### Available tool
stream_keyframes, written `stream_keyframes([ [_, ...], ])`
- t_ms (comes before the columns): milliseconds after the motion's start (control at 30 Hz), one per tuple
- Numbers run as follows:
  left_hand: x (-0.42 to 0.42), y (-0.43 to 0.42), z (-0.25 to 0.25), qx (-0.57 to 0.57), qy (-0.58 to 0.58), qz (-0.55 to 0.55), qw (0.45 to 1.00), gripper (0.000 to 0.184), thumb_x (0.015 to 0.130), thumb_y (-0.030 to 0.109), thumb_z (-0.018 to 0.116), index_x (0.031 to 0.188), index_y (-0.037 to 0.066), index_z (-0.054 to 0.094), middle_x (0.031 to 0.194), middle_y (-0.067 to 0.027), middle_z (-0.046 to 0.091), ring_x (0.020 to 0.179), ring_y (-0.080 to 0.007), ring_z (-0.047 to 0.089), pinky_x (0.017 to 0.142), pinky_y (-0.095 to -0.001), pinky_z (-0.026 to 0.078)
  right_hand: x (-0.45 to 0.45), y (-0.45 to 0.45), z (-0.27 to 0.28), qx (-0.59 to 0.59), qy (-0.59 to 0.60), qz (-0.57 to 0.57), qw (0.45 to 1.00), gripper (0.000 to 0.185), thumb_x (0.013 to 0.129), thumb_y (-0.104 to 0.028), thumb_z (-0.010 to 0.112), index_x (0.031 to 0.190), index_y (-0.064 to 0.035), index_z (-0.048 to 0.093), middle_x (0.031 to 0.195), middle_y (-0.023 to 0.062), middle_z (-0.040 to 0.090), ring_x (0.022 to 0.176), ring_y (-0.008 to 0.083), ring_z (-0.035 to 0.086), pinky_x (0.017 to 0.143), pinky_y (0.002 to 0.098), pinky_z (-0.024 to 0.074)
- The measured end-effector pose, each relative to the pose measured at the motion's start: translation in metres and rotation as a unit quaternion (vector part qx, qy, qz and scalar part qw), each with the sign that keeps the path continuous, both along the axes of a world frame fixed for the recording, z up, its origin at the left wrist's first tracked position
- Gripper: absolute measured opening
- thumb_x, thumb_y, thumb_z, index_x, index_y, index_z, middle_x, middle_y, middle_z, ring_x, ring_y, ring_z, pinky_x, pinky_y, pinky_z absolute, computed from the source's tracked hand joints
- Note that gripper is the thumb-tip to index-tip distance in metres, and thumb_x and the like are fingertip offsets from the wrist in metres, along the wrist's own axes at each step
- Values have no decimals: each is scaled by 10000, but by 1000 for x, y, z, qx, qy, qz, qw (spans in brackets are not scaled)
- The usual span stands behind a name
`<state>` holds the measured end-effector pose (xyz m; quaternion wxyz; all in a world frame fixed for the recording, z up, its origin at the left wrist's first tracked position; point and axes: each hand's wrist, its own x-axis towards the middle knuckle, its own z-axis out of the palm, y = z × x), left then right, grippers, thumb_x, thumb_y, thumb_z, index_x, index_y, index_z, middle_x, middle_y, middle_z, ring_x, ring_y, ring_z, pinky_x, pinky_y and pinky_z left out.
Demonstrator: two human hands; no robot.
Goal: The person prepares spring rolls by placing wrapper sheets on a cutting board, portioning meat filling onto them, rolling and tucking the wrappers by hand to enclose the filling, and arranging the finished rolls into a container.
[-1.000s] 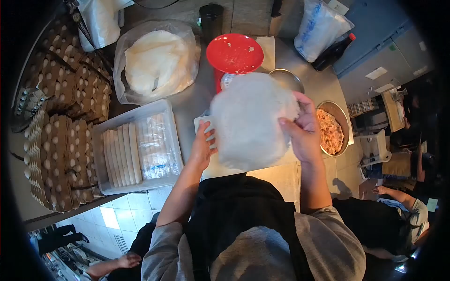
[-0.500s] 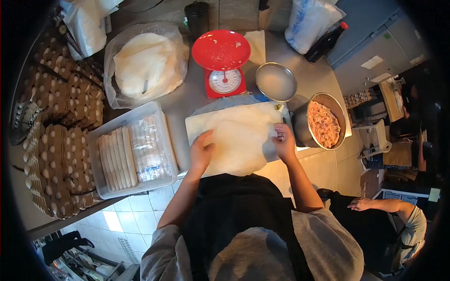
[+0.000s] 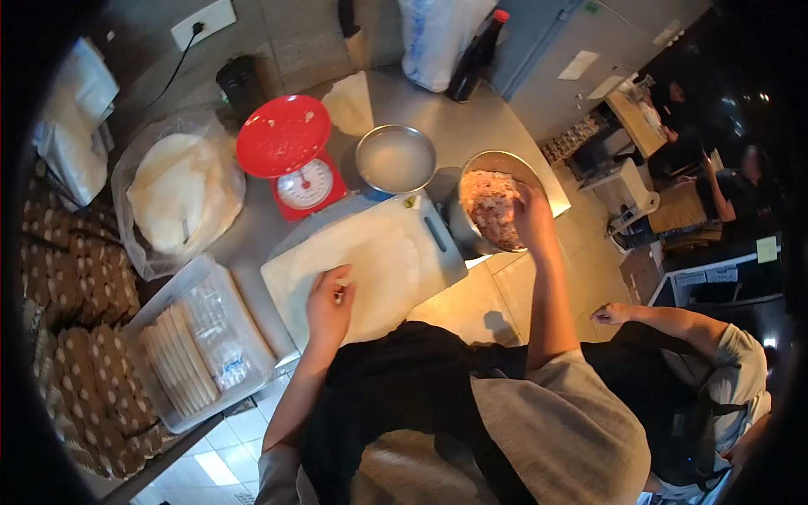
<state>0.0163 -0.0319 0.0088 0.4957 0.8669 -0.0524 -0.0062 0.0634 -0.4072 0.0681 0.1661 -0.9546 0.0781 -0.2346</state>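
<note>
My right hand (image 3: 533, 220) reaches over the rim of a metal pot (image 3: 515, 162) and touches the chopped, pinkish meat filling (image 3: 488, 202) inside. Its fingertips are hidden, so their grip does not show. A thin, pale wrapper sheet (image 3: 383, 265) lies flat on a white cutting board (image 3: 431, 215). My left hand (image 3: 330, 307) hovers at or just above the sheet's left part, fingers loosely bent and apart, holding nothing visible. Left of the board, a plastic tub (image 3: 268, 358) contains a row of long, pale rolls (image 3: 178, 353) and others under clear plastic.
Behind the board stand a red dial scale (image 3: 305, 183) and a metal bowl of cloudy liquid (image 3: 396, 160). A bag of pale sheets (image 3: 181, 194) and stacked egg trays (image 3: 93, 387) are on the left. A dark bottle (image 3: 478, 57) stands at the back; a co-worker's hand (image 3: 612, 314) is at right.
My right hand has left the board's right edge and moved into the pot of filling. My left hand stays by the sheet's left side. The view has turned towards the right.
</note>
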Motion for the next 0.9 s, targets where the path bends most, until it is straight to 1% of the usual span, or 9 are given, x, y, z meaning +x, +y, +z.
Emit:
stream_keyframes([
  [100, 18, -60, -3, -166, 62, -113, 978, 302, 916, 137, 615, 1207, 64, 580, 873, -134, 685, 608, -204, 652, 596, -289, 529, 18, -53, -5, 47, 265, -55, 962, 208, 899, -97, 511, 1028, 19, 625, 870, 179, 652, 792, 295, 661, 700, 414, 501],
  [167, 29, -104, 21, -278, 247, -147, 917, 400, 961, 166, 558, 1331, 40, 473, 902, -133, 694, 631, -195, 670, 592, -288, 546, 38, -70, -25, 112, 326, -54, 937, 220, 905, -107, 507, 1040, 9, 637, 880, 144, 664, 787, 256, 653, 679, 395, 494],
  [200, 34, -125, 25, -282, 263, -167, 908, 472, 973, 180, 538, 1390, 32, 375, 919, -138, 691, 636, -190, 671, 581, -287, 552, 45, -73, -29, 143, 354, -51, 923, 226, 908, -111, 505, 1046, 3, 643, 885, 127, 670, 785, 236, 650, 669, 386, 491],
  [333, 47, -204, 21, -358, 323, -154, 862, 638, 998, 175, 483, 1486, 34, 96, 907, -191, 651, 650, -221, 681, 562, -302, 570, 61, -34, -2, 250, 388, 16, 887, 277, 920, -163, 560, 1140, -16, 644, 962, 80, 687, 843, 160, 619, 739, 313, 496],
  [500, 51, -210, 18, -360, 314, -153, 865, 578, 1017, 166, 435, 1483, 56, 110, 901, -174, 639, 746, -245, 692, 644, -333, 576, 58, -29, -21, 286, 352, 188, 871, 334, 878, -232, 660, 1146, -34, 654, 975, 101, 689, 858, 173, 624, 777, 306, 499],
  [533, 53, -210, 18, -366, 309, -155, 864, 584, 1017, 170, 437, 1482, 50, 105, 904, -174, 640, 749, -245, 692, 654, -335, 577, 52, -21, -5, 337, 407, 176, 831, 424, 842, -201, 704, 1230, -61, 603, 1048, 86, 661, 905, 156, 599, 827, 283, 480],
  [633, 54, -210, 20, -370, 307, -155, 863, 614, 1017, 177, 442, 1488, 37, 75, 928, -180, 642, 760, -246, 694, 681, -344, 577, 48, -15, 13, 277, 454, 232, 815, 519, 801, -107, 738, 1287, -83, 558, 1085, 40, 638, 951, 109, 562, 853, 263, 460],
  [800, 52, -211, 10, -380, 316, -153, 856, 702, 1010, 174, 463, 1504, 46, -18, 935, -186, 645, 768, -246, 696, 693, -342, 576, 41, -15, 11, 318, 446, 327, 770, 420, 743, -34, 748, 1128, -75, 584, 1001, -13, 603, 905, 78, 529, 792, 238, 450],
  [900, 52, -211, 8, -403, 302, -143, 852, 702, 987, 143, 506, 1495, 18, 38, 865, -193, 641, 718, -231, 695, 633, -319, 582, 41, -20, 28, 308, 465, 353, 752, 407, 725, -9, 749, 1093, -74, 588, 954, -16, 601, 858, 75, 536, 762, 214, 448],
])
